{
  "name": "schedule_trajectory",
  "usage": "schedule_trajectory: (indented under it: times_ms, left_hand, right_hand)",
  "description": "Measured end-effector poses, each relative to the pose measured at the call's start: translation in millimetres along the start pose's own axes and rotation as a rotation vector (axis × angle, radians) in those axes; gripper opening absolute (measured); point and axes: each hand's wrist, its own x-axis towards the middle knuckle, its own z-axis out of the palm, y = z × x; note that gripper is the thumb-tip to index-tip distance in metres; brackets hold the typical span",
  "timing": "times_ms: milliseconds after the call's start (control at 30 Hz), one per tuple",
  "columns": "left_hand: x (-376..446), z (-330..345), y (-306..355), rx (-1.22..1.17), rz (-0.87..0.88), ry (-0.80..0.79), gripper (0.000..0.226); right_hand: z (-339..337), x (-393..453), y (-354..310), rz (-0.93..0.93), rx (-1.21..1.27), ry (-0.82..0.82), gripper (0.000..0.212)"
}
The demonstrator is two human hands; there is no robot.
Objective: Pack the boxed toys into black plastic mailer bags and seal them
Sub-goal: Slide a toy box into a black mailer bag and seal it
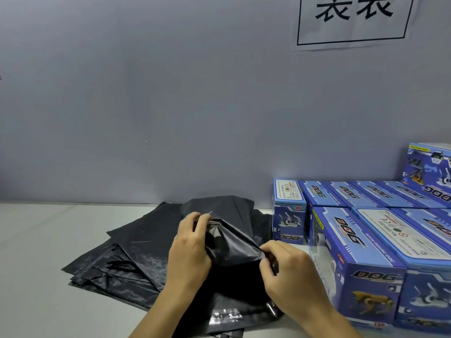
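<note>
A black mailer bag (234, 242) bulges at the middle of the table, its plastic gathered up between both hands. My left hand (189, 250) grips the bag's left side, fingers curled into the crumpled plastic. My right hand (284, 267) pinches the bag's right edge. What is inside the bag is hidden. Blue boxed toy dogs (353, 254) stand in rows to the right, the nearest just beside my right hand. A stack of flat black mailer bags (122, 259) lies fanned out under and to the left of the held bag.
A small blue box (289, 211) stands upright at the left end of the toy rows, near the grey wall (170, 106). A white paper sign (353, 20) hangs on the wall at upper right. The white table (36, 252) extends to the left.
</note>
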Motion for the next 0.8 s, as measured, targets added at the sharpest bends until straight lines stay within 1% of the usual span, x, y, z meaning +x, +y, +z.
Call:
schedule_trajectory:
  times_ms: [100,133,200,267,333,400,467,500,533,600,700,733,767,800]
  left_hand:
    - [7.6,-6.0,-15.0,-0.041,-0.146,-0.157,0.08]
    - [11.1,-9.4,-19.8,-0.07,-0.205,-0.218,0.079]
    - [17.5,-15.7,-27.1,-0.082,-0.267,-0.271,0.067]
    - [19.2,-18.2,-29.7,-0.063,-0.273,-0.213,0.058]
    - [15.7,-16.3,-26.6,-0.098,-0.265,-0.138,0.052]
    - [10.5,-12.0,-21.7,-0.114,-0.271,-0.086,0.041]
    - [8.5,-9.1,-21.9,-0.082,-0.282,-0.06,0.033]
    - [9.3,-9.9,-23.1,-0.066,-0.281,-0.067,0.033]
    - [11.4,-12.4,-25.1,-0.063,-0.277,-0.094,0.035]
    - [18.5,-21.4,-30.3,-0.088,-0.26,-0.221,0.049]
    - [28.7,-40.1,-36.1,-0.109,-0.171,-0.461,0.073]
    - [30.0,-44.7,-37.5,-0.107,-0.109,-0.507,0.078]
    - [29.7,-48.3,-38.8,-0.104,-0.036,-0.517,0.081]
    - [27.8,-51.2,-40.5,-0.108,0.046,-0.495,0.08]
  right_hand:
    - [-3.9,1.4,4.9,0.077,0.014,-0.004,0.013]
    - [-4.5,1.8,5.4,0.094,0.024,-0.007,0.014]
    - [-4.3,1.8,5.7,0.112,0.034,-0.006,0.016]
    - [-2.7,1.5,5.4,0.117,0.036,-0.012,0.018]
    - [-1.3,0.7,5.1,0.119,0.036,-0.027,0.021]
    - [-0.2,-0.1,6.3,0.125,0.04,-0.039,0.024]
    - [0.4,-0.2,8.6,0.144,0.047,-0.043,0.025]
    - [0.6,-0.1,10.1,0.157,0.05,-0.048,0.024]
    - [0.7,0.3,11.8,0.17,0.053,-0.053,0.023]
    - [0.8,1.6,15.0,0.192,0.086,-0.069,0.023]
    - [0.0,3.0,19.4,0.192,0.181,-0.121,0.042]
    - [0.0,3.7,21.0,0.185,0.206,-0.139,0.048]
    - [0.0,4.3,22.7,0.171,0.228,-0.147,0.052]
    - [0.1,4.7,24.3,0.15,0.245,-0.141,0.053]
